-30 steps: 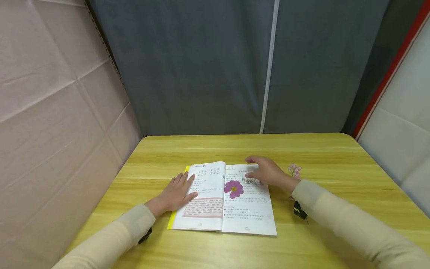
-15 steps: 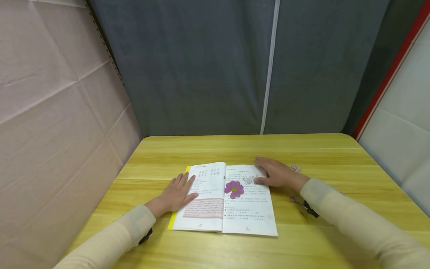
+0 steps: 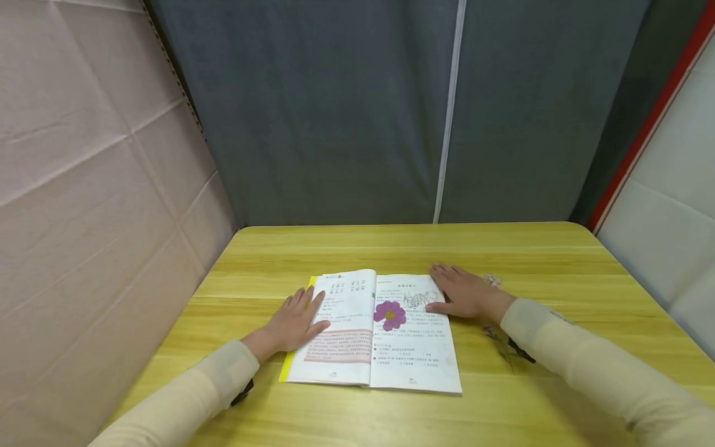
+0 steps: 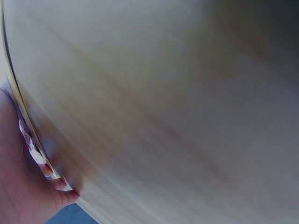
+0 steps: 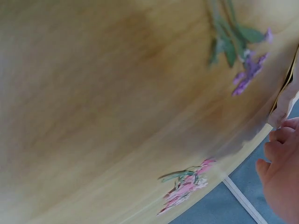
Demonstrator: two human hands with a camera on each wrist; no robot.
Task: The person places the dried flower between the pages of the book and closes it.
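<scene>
An open book (image 3: 413,366) with printed pages and a yellow cover edge lies on the table. On its right page, close to the fold, rests a flat purple flower (image 3: 389,315) with a yellow centre. My left hand (image 3: 292,323) lies with spread fingers on the left page's outer edge. At the upper outer edge of the right page rests my right hand (image 3: 462,292), fingers extended and thumb on the paper. Just right of this hand are a pink flower sprig (image 5: 184,189) and a purple flower sprig (image 5: 250,72), the latter partly hidden by the sleeve in the head view.
The wood-grain table (image 3: 313,248) ends at a dark grey curtain (image 3: 335,124) behind it. A pale cloth (image 3: 112,217) hangs at the left, and a white panel (image 3: 670,230) with a red edge stands at the right.
My right hand has moved right across the right page to its outer edge and settled there, uncovering the printed drawing. The left hand, book and purple flower stay in place.
</scene>
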